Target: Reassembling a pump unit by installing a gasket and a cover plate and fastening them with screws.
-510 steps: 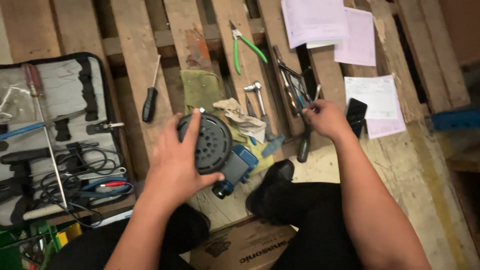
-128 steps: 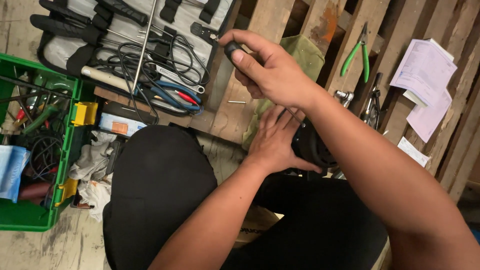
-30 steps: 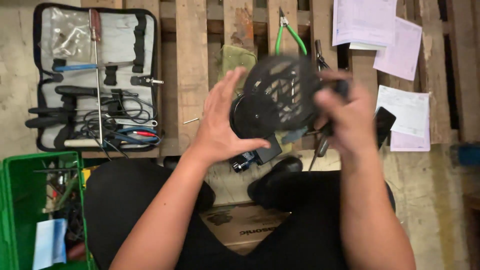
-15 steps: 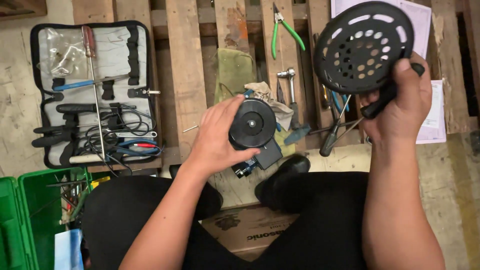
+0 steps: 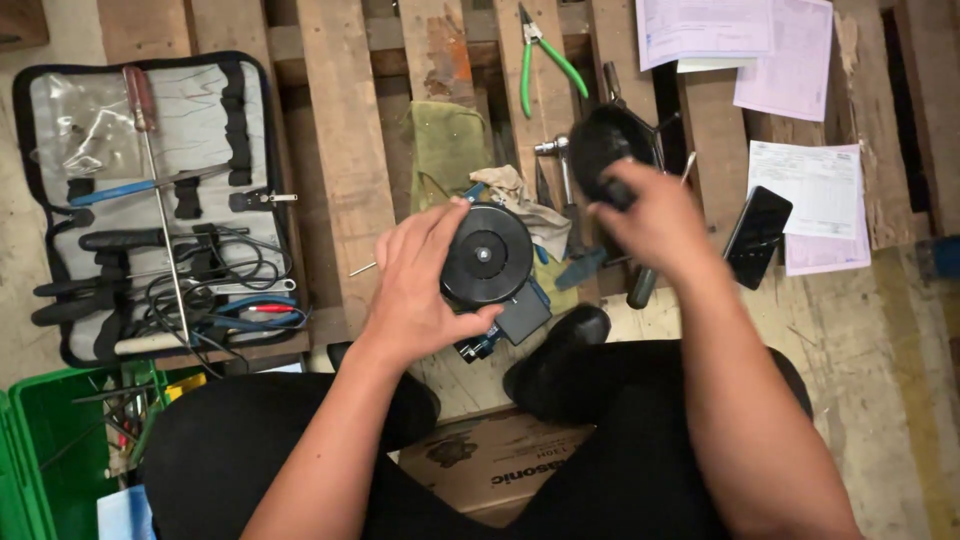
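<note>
Left hand (image 5: pixel 420 285): grip pressed around black round motor housing (image 5: pixel 487 254), frame centre.
Right hand (image 5: pixel 655 215): grip closed on blurred black cover (image 5: pixel 608 145), upper centre-right.

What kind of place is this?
Likely an informal repair workshop, with work done at floor level on a wooden pallet. An open tool case lies at the left, green-handled pliers lie loose, and the left hand holds a round black part.
</note>
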